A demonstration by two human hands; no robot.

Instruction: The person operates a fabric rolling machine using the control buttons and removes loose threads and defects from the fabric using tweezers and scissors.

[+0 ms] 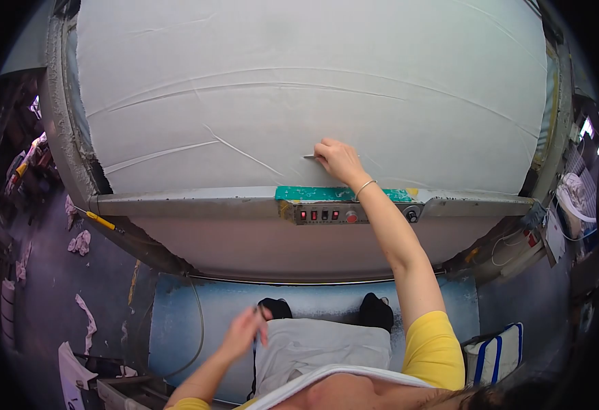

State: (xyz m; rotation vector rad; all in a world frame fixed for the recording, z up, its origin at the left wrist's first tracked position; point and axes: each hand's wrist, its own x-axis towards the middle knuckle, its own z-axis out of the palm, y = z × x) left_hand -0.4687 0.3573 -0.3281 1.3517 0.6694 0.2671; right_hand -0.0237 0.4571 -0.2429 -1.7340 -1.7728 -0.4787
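My right hand (337, 160) is reached forward over a wide white cloth surface (299, 102), just beyond the machine's front edge. Its fingers are closed around a thin, pointed metallic tool (309, 156), whose tip points left; most of the tool is hidden. Creases run across the cloth to the left of this hand. Low on the left, beside my lap, my left hand (246, 329) is raised with fingers curled around something small and dark that is blurred and too small to name.
A control panel (323, 215) with red switches sits on the front rail (197, 201) below a green strip. A yellow-handled tool (100, 220) hangs at the rail's left end. Cloth scraps (80, 242) lie on the left floor. A white and blue bag (494, 355) stands right.
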